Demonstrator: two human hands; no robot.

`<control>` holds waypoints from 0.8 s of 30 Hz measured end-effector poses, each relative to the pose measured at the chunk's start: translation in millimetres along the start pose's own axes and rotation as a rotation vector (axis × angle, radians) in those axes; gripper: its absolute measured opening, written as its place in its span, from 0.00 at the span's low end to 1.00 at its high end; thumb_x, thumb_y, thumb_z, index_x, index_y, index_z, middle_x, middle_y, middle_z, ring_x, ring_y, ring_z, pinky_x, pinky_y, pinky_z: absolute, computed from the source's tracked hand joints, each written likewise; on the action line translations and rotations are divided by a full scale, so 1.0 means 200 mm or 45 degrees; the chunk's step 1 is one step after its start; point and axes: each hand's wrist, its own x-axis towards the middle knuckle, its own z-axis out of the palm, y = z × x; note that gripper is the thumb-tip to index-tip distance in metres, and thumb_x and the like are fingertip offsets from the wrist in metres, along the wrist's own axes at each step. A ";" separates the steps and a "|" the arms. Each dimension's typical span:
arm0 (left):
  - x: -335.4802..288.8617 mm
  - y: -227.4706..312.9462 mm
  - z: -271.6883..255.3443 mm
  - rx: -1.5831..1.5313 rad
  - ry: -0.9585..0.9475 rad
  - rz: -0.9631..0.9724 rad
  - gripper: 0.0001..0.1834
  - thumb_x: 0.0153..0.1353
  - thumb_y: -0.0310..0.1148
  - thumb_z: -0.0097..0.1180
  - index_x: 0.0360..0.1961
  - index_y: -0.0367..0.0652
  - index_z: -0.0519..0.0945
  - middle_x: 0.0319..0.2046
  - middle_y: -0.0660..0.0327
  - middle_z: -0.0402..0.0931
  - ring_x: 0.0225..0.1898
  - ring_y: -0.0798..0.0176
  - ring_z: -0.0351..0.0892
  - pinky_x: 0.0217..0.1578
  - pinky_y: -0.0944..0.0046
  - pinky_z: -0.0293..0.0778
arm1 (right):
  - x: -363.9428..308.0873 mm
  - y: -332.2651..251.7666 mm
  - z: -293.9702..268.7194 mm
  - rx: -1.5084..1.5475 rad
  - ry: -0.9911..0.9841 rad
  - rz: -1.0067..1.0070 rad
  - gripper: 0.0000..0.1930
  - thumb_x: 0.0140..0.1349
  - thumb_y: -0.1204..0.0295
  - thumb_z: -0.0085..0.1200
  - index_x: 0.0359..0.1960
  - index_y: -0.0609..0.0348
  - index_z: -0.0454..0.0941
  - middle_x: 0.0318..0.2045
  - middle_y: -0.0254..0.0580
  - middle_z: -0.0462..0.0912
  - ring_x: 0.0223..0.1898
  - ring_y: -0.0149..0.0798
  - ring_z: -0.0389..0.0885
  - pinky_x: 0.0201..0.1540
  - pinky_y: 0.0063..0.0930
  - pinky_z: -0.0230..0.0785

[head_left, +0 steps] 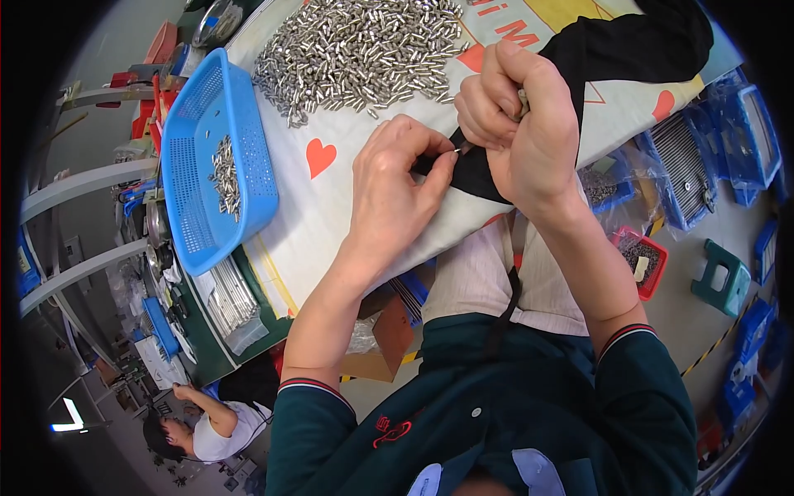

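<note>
One silver metal piece at one o'clock is being pinched by the left hand over black cloth, probably for steadiness; the right hand is fisting, contents unclear; silver metal cylinders are lying, perhaps handily, at twelve

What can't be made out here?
All in the head view:
Small shiny piece at the left hand: too small, partly covered by that hand.
Pale object in the right hand: mostly hidden inside the fist.
Black cloth: middle covered by the right hand, top cut off by the upper edge.
Metal pile: far side cut off there too.
Red bin: contents too small.
</note>
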 end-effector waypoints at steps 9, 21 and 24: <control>0.00 0.00 0.00 -0.012 -0.005 -0.012 0.03 0.41 0.22 0.57 0.20 0.36 0.75 0.19 0.59 0.69 0.23 0.59 0.69 0.24 0.63 0.65 | 0.01 0.00 0.00 0.008 -0.001 0.011 0.18 0.60 0.65 0.31 0.12 0.52 0.51 0.06 0.27 0.50 0.10 0.22 0.43 0.14 0.19 0.38; 0.00 -0.01 0.02 -0.014 0.000 -0.054 0.05 0.41 0.21 0.58 0.19 0.35 0.73 0.19 0.57 0.70 0.21 0.59 0.69 0.23 0.63 0.65 | 0.01 0.01 0.01 -0.025 -0.002 -0.023 0.17 0.60 0.66 0.31 0.12 0.53 0.51 0.06 0.27 0.51 0.10 0.22 0.43 0.14 0.19 0.37; 0.00 0.00 0.01 -0.054 -0.005 -0.087 0.05 0.41 0.21 0.58 0.19 0.35 0.73 0.18 0.57 0.70 0.20 0.59 0.69 0.23 0.63 0.65 | 0.01 0.02 0.02 -0.045 -0.010 -0.052 0.18 0.60 0.67 0.31 0.11 0.53 0.52 0.06 0.27 0.51 0.10 0.21 0.43 0.13 0.19 0.36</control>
